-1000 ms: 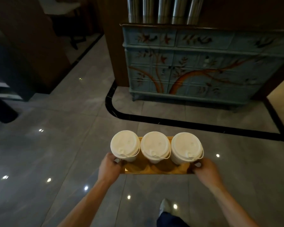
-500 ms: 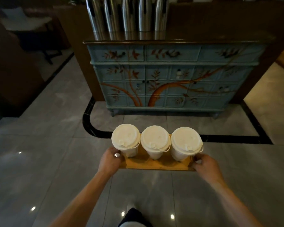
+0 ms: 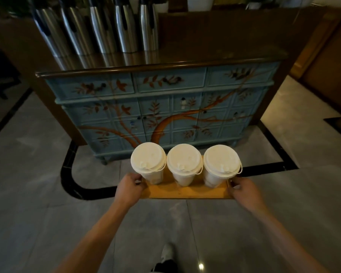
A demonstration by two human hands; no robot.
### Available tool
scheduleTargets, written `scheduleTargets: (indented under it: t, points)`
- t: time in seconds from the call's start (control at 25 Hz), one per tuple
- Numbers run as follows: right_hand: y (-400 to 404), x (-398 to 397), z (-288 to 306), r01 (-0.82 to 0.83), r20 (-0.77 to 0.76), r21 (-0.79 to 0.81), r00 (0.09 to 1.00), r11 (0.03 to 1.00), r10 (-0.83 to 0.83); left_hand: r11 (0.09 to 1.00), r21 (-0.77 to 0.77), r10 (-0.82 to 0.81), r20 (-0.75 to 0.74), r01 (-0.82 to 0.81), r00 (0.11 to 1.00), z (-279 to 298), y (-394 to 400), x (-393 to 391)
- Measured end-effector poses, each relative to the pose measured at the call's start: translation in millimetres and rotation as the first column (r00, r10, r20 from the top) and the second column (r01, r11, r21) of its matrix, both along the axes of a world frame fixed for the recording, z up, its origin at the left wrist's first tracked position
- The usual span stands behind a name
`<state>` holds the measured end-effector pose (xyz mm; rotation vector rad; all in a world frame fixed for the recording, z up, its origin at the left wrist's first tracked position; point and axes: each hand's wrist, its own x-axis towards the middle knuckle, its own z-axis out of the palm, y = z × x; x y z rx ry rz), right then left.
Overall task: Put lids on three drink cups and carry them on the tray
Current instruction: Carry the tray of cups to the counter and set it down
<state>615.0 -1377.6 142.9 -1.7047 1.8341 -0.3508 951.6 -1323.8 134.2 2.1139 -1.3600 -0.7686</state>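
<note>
Three white drink cups stand in a row on a wooden tray (image 3: 187, 192), each with a white lid pressed on: the left cup (image 3: 148, 159), the middle cup (image 3: 184, 160), the right cup (image 3: 221, 161). The tray is held level in the air over the floor. My left hand (image 3: 129, 189) grips the tray's left end, fingers curled round its edge. My right hand (image 3: 244, 192) grips the right end the same way.
A blue painted cabinet (image 3: 165, 107) with a dark glossy top stands straight ahead, close to the tray. Several steel flasks (image 3: 98, 26) line its top at the left. Grey tiled floor (image 3: 37, 203) with a black border strip lies below; my shoe (image 3: 166, 252) shows at the bottom.
I have walked toward the blue cabinet, which now looms larger and nearer. The tray, cups and both hands keep the same hold.
</note>
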Motion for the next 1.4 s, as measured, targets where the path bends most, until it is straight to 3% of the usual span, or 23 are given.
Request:
scheduleTargets:
  t: [0.52,0.76,1.04,1.4]
  points:
    - [-226,-24,23,0.072,0.038,0.019,0.997,0.997,-0.073,0.985,-0.025,-0.167,0.091,0.170,0.982,33,-255,-13]
    - [-340,-67,28,0.099,0.080,-0.014,0.992,0.995,-0.097,0.994,-0.017,-0.102,0.083,0.104,0.991,48,-355,-58]
    - [-460,-119,66,-0.011,0.016,-0.058,1.000,0.998,0.012,0.999,-0.043,-0.005,0.031,0.007,0.999,80,-452,-115]
    - [-563,-129,106,-0.062,-0.004,-0.061,0.998,0.996,0.062,0.996,-0.064,0.059,-0.049,-0.062,0.997,107,-550,-125]
